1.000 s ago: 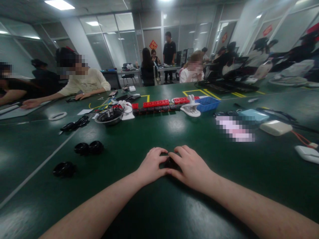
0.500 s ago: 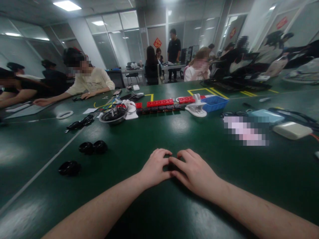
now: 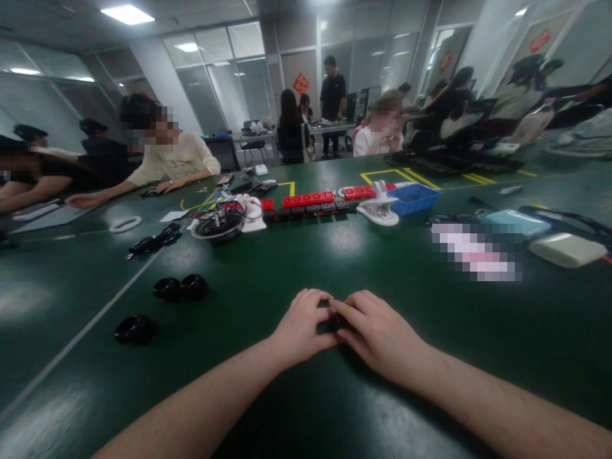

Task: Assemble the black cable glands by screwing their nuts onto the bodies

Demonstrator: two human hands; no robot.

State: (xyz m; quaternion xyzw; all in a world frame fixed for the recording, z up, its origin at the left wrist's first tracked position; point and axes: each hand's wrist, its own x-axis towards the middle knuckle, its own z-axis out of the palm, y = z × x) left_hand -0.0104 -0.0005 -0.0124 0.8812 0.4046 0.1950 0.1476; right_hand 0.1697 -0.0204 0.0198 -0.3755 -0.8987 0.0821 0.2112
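My left hand (image 3: 302, 328) and my right hand (image 3: 382, 331) meet above the green table (image 3: 268, 408), fingertips curled inward and touching. Between them is a small dark object (image 3: 337, 322), mostly covered by the fingers, so its kind cannot be made out. Both hands are closed around it. To the left of my hands lie glossy black rounded pieces with hollow openings: a pair (image 3: 180, 288) side by side, and one piece (image 3: 136, 329) nearer to me.
Farther back stand a metal bowl of black parts (image 3: 217, 234), white clamps (image 3: 378, 207), a row of red and black blocks (image 3: 308, 199) and a blue bin (image 3: 415, 199). A cream-coloured case (image 3: 568, 250) lies right. Across the table, a person in a cream top (image 3: 174, 153) sits.
My hands have shifted slightly to the right and drawn a little closer together around the dark object. The view has tilted slightly; the things on the table lie as before.
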